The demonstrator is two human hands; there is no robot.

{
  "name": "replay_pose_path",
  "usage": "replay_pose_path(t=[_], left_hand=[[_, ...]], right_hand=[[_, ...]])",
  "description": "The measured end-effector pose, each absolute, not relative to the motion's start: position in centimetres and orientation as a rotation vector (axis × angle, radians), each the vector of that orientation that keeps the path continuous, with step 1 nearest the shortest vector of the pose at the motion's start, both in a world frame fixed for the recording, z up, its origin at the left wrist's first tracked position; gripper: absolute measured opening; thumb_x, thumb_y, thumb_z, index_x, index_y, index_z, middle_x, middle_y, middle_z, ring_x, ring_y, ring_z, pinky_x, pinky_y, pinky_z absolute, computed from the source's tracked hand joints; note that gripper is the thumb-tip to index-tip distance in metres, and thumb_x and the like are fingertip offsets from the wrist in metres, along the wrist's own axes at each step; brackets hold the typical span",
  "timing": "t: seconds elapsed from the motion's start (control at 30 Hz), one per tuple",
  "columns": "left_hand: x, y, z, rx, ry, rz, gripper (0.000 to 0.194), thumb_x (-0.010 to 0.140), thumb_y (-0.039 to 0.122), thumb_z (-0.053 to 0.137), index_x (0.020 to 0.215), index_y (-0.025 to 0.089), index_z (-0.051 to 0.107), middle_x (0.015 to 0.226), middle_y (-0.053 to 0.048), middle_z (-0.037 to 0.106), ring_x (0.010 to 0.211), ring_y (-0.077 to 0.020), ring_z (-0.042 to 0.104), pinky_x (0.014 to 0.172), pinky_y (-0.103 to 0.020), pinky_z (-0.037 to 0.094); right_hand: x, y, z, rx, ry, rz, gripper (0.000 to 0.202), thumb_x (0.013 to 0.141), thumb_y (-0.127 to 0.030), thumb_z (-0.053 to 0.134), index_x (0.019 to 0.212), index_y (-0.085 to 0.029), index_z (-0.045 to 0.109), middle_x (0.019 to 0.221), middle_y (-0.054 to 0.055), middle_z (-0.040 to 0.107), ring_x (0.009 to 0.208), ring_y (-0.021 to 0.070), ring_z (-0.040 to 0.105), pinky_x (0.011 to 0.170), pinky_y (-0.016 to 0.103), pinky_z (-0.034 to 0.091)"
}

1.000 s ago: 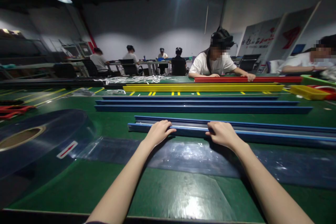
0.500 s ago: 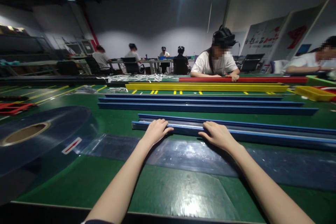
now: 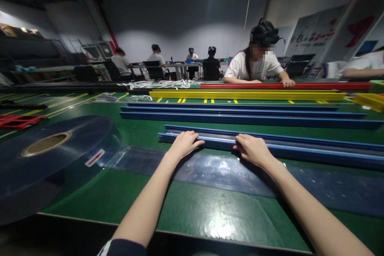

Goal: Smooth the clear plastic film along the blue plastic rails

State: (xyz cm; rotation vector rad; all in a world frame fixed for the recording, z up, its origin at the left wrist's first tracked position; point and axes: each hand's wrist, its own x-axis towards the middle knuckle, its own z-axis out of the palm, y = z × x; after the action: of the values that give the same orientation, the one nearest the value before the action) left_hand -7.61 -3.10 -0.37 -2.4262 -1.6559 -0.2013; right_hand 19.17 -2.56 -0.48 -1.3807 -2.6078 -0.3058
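Lies on a green surface (image 3: 228, 212) at 12 o'clock from the wearer: a long, straight blue channel (image 3: 297, 153) with raised edges and a pale interior. Runs from about 11 o'clock out of view near 2 o'clock.

Grasped over the near edge by both hands: by the left hand (image 3: 187, 143) close to the 11 o'clock end, with fingers curled over the top and thumb along the near side; by the right hand (image 3: 253, 150) toward 1 o'clock, bent over the edge in much the same way.

Looks thin-walled, so probably light for the length — stiff across, yet apt to bow or swing if lifted from one end. Likely smooth and easy to slide; hardly fragile, though open to scuffs. Best held with hands well apart, fingers inside, thumbs outside.

Spread just nearer than the channel: a wide, glossy strip of clear plastic film (image 3: 225, 172), likely slick and floppy. Leads toward a big bluish roll of film (image 3: 63, 164) at 10 o'clock.

Stuck there: a small white label (image 3: 95, 158) marked in red — apparently an arrow. Printed on a pale banner (image 3: 315, 34) at 1 o'clock: dark and red characters, too blurred to read surely.
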Motion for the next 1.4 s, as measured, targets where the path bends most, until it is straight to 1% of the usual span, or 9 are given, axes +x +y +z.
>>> replay_pose_path(t=[0.13,0.3,0.63,0.77,0.9,1.07,1.17,1.3,1.4], left_hand=[[-7.8,-3.3,0.0,-2.456,-1.695,-0.207,0.041,0.089,0.052,0.038,0.089,0.018,0.062,0.094,-0.007,0.065,0.092,-0.0202,0.060,0.077,-0.027,0.042],[-8.2,-3.4,0.4,-2.513,-1.787,-0.235,0.045,0.084,0.058,0.042,0.086,0.018,0.064,0.092,-0.007,0.066,0.087,-0.0210,0.061,0.073,-0.027,0.043],[-9.8,-3.6,1.2,-2.489,-1.957,-0.190,0.055,0.079,0.068,0.039,0.081,0.019,0.065,0.088,-0.008,0.068,0.083,-0.0222,0.063,0.068,-0.025,0.042],[-10.9,-3.5,1.5,-2.474,-2.094,-0.232,0.061,0.080,0.070,0.031,0.082,0.020,0.067,0.087,-0.007,0.069,0.084,-0.0228,0.063,0.065,-0.025,0.041],[-11.7,-3.2,1.3,-2.457,-2.197,-0.289,0.063,0.084,0.065,0.024,0.077,0.020,0.068,0.083,-0.007,0.070,0.080,-0.0222,0.064,0.065,-0.026,0.041],[-12.2,-3.1,1.3,-2.356,-2.245,-0.237,0.058,0.087,0.057,0.027,0.078,0.018,0.069,0.084,-0.009,0.070,0.083,-0.0230,0.064,0.064,-0.025,0.041],[-12.2,-3.3,1.6,-2.309,-2.246,-0.180,0.056,0.088,0.054,0.027,0.078,0.019,0.069,0.083,-0.010,0.070,0.081,-0.0229,0.064,0.064,-0.026,0.041],[-11.8,-3.4,1.8,-2.223,-2.160,-0.142,0.051,0.090,0.046,0.028,0.079,0.019,0.069,0.085,-0.010,0.070,0.084,-0.0233,0.062,0.073,-0.029,0.041],[-11.2,-3.3,1.4,-2.127,-2.016,-0.215,0.042,0.091,0.038,0.031,0.084,0.018,0.067,0.089,-0.009,0.067,0.090,-0.0224,0.059,0.077,-0.031,0.039]], right_hand=[[19.5,-2.5,-0.3,-1.434,-2.621,-0.293,0.021,0.089,-0.033,0.039,0.083,-0.019,0.054,0.088,0.005,0.063,0.077,0.0168,0.058,0.052,0.026,0.022],[20.7,-2.4,0.1,-1.482,-2.661,-0.219,0.021,0.085,-0.035,0.042,0.078,-0.020,0.055,0.084,0.005,0.064,0.072,0.0173,0.058,0.054,0.027,0.023],[21.4,-2.2,0.3,-1.477,-2.685,-0.155,0.022,0.084,-0.038,0.044,0.080,-0.020,0.057,0.087,0.007,0.065,0.076,0.0198,0.059,0.060,0.027,0.029],[21.5,-2.3,0.1,-1.457,-2.680,-0.147,0.024,0.085,-0.040,0.043,0.084,-0.020,0.057,0.090,0.007,0.065,0.080,0.0203,0.059,0.063,0.027,0.033],[21.6,-2.3,0.0,-1.411,-2.682,-0.127,0.032,0.086,-0.046,0.040,0.090,-0.019,0.058,0.092,0.008,0.066,0.082,0.0202,0.060,0.065,0.027,0.035],[21.8,-2.1,-0.1,-1.450,-2.648,-0.100,0.044,0.090,-0.050,0.029,0.081,-0.020,0.060,0.085,0.006,0.065,0.078,0.0184,0.059,0.063,0.027,0.035],[22.1,-1.8,-0.1,-1.479,-2.562,-0.162,0.044,0.092,-0.047,0.025,0.079,-0.020,0.058,0.083,0.005,0.063,0.077,0.0173,0.057,0.061,0.027,0.034],[22.3,-1.6,-0.1,-1.471,-2.447,-0.302,0.041,0.092,-0.045,0.028,0.082,-0.019,0.058,0.084,0.007,0.061,0.081,0.0190,0.054,0.066,0.028,0.035],[22.3,-1.4,-0.3,-1.435,-2.359,-0.405,0.038,0.092,-0.043,0.031,0.090,-0.016,0.059,0.095,0.011,0.060,0.088,0.0215,0.052,0.072,0.030,0.035]])
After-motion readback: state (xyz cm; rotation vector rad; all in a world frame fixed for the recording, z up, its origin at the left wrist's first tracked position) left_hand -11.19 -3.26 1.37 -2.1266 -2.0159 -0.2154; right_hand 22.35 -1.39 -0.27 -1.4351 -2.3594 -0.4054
